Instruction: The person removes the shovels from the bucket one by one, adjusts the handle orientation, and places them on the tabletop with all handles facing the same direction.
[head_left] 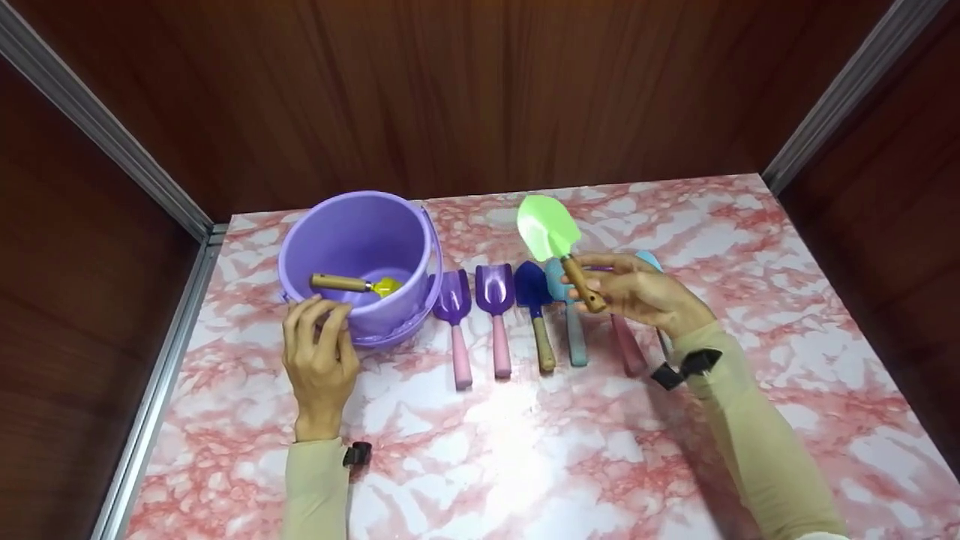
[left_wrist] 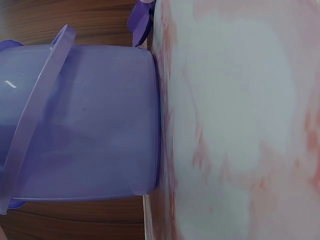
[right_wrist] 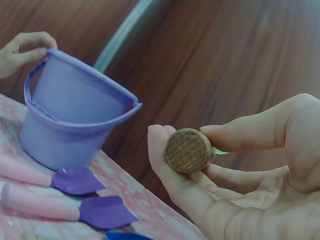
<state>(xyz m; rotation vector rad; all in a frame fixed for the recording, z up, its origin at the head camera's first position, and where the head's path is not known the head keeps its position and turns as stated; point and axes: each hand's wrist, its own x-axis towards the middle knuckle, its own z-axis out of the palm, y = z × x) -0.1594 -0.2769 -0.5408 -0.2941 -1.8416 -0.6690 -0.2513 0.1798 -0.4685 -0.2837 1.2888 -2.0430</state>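
My right hand (head_left: pixel 637 289) pinches the wooden handle of a light green trowel (head_left: pixel 546 225), its blade pointing up and away above the table. In the right wrist view the round butt of that handle (right_wrist: pixel 189 151) sits between thumb and fingers. My left hand (head_left: pixel 319 349) grips the near rim of a purple bucket (head_left: pixel 390 319), fingers hooked over the edge. Inside the bucket lies a small yellow tool (head_left: pixel 341 283) with a wooden handle. The left wrist view shows the bucket's side (left_wrist: pixel 100 120) and its lowered carrying handle (left_wrist: pixel 37 107).
Right of the bucket, two purple scoops (head_left: pixel 452 300) with pink handles lie in a row with a dark blue trowel (head_left: pixel 532 289) and a light blue one (head_left: pixel 575 337). More tools, one with a reddish handle (head_left: pixel 628 349), lie partly beneath my right hand. Wooden panels (head_left: pixel 480 97) enclose the marbled table (head_left: pixel 480 465).
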